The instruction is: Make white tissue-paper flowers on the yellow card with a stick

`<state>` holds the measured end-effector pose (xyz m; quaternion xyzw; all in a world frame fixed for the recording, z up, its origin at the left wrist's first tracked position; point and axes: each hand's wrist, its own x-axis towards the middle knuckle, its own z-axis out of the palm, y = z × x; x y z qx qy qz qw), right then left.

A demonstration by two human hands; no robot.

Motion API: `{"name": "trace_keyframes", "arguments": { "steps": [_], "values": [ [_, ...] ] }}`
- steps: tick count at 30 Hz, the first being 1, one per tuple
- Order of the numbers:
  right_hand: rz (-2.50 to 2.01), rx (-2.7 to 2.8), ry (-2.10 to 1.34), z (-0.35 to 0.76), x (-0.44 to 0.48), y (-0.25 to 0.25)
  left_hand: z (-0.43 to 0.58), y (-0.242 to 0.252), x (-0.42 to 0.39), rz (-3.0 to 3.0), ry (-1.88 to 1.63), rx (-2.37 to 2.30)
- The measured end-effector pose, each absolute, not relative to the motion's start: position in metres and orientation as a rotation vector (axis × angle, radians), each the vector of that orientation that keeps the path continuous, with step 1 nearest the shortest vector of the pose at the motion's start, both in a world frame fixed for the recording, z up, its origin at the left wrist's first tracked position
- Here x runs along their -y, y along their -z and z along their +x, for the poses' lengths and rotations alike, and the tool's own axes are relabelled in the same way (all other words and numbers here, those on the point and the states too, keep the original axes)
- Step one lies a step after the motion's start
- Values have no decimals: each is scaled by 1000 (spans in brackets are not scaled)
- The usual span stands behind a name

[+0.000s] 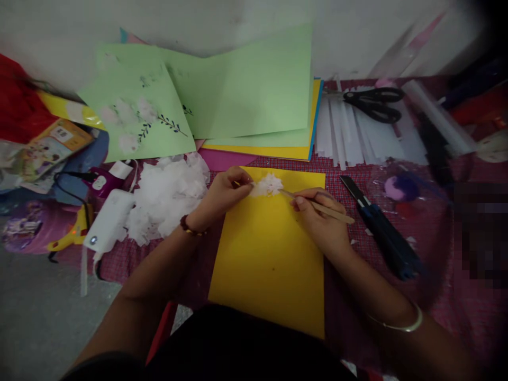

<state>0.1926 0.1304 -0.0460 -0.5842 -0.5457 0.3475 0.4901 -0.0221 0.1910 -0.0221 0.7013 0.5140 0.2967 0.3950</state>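
Left hand pinches white tissue flower on yellow card; right hand grips stick

I see a home craft corner, not a workshop: a red checked cloth covers a low surface set against a plain white wall, with grey floor beside it. Green sheets, a yellow sheet, 1 pair of scissors, cut white strips, a cutter and a tissue heap lie about; what look like children's booklets crowd the left.

Yellow card, white tissue flower, red-checked cloth.
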Motion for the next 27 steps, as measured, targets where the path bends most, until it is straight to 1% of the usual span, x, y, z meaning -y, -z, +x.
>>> {"name": "trace_keyframes", "arguments": {
  "steps": [4, 7, 13, 19, 27],
  "values": [
    [-1409, 1306, -863, 193, -130, 47, -10, -7, -192, 1798, -471, -1155],
    [-1403, 1306, -877, 193, -131, 48, 2, 0, -196, 2012, -347, -1109],
    [-1392, 1323, -885, 195, -129, 47, 10, 28, -204, 2212, -425, -1206],
    [-1400, 1262, -835, 197, -121, 45, 9, 28, -208, 2195, -466, -1193],
    [-1341, 1478, -838, 188, -128, 53, 9, 32, -208, 2201, -486, -1188]
  ]
}}
